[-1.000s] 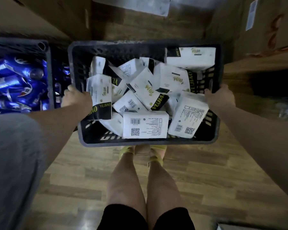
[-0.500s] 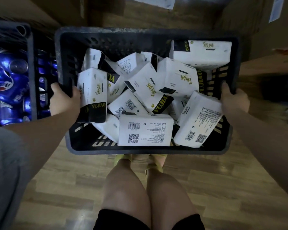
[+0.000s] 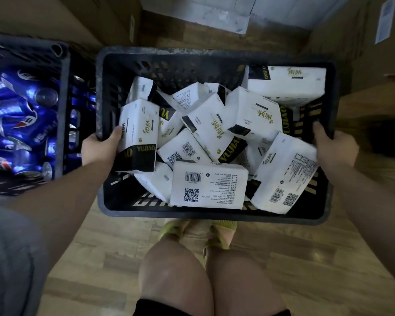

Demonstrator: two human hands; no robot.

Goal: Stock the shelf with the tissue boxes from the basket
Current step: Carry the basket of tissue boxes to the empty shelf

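A person holds a dark plastic basket (image 3: 214,57) at knee height over a wood-grain floor (image 3: 317,258), both forearms stretched forward and down. The left hand (image 3: 99,149) grips the basket's left rim, thumb hooked over the edge and touching the nearest pack; the right hand (image 3: 334,147) grips the right rim the same way, thumb on top and the other fingers hidden below. The basket is rectangular with rounded corners, its walls pierced by slots and its rim scuffed and dusty. Inside it lie the tissue boxes (image 3: 209,185), soft-sided white packs with black-and-gold ends, heaped at all angles; some show barcodes and QR codes, one stands on end against the left wall, and another lies flat in the far right corner. Left of the basket sits a second dark crate (image 3: 62,106) full of glossy blue drink cans (image 3: 21,124). Beyond the basket stand brown cardboard cartons (image 3: 78,17), one with a white label. Below the basket are the person's bare knees, black shorts and yellow-green sandals (image 3: 171,229). A grey sleeve (image 3: 7,258) fills the lower left corner.
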